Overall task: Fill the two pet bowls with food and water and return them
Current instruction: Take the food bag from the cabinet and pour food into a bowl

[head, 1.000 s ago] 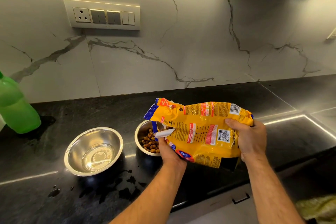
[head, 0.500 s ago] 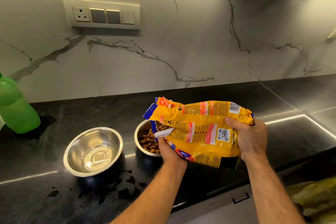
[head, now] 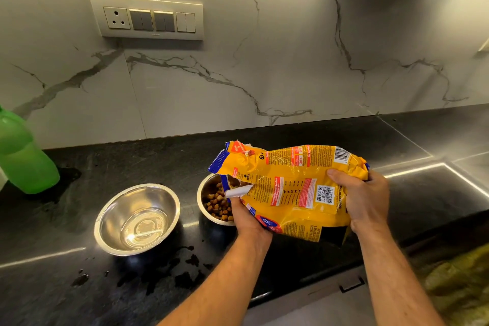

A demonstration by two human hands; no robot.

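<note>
**Food bag tipped over the right-hand bowl, both hands on it**

At the far left edge a green plastic bottle (head: 25,156) stands on the black tabletop (head: 111,164), close to the marble-patterned wall (head: 291,61). On that wall, above and to the right of the bottle, sits a cream switch plate (head: 148,17) with one socket and three pairs of rocker switches.

Next along the tabletop comes the first steel bowl (head: 137,218), upright, with clear water lying in its bottom. In front of it, nearer the person, dark wet splashes (head: 169,267) are scattered over the stone.

Just beside it to the right, apart by a narrow gap, stands the second steel bowl (head: 205,194). Brown kibble (head: 218,205) lies in it; its right half is hidden behind the bag and the left hand.

The yellow food bag (head: 288,190) is held in the air, lying roughly sideways, its torn open mouth at the left end, over the second bowl. A white strip of torn lining juts from the mouth above the kibble.

The left hand (head: 247,222) grips the bag's lower edge close to the mouth, fingers curled under the bag out of sight. The right hand (head: 362,198) grips the bag's closed end, the thumb lying across the printed face beside the QR code and the fingers wrapped round the back.

At the bottom right corner, below the tabletop's edge, a yellow-green cloth (head: 457,286) shows, blurred.
</note>
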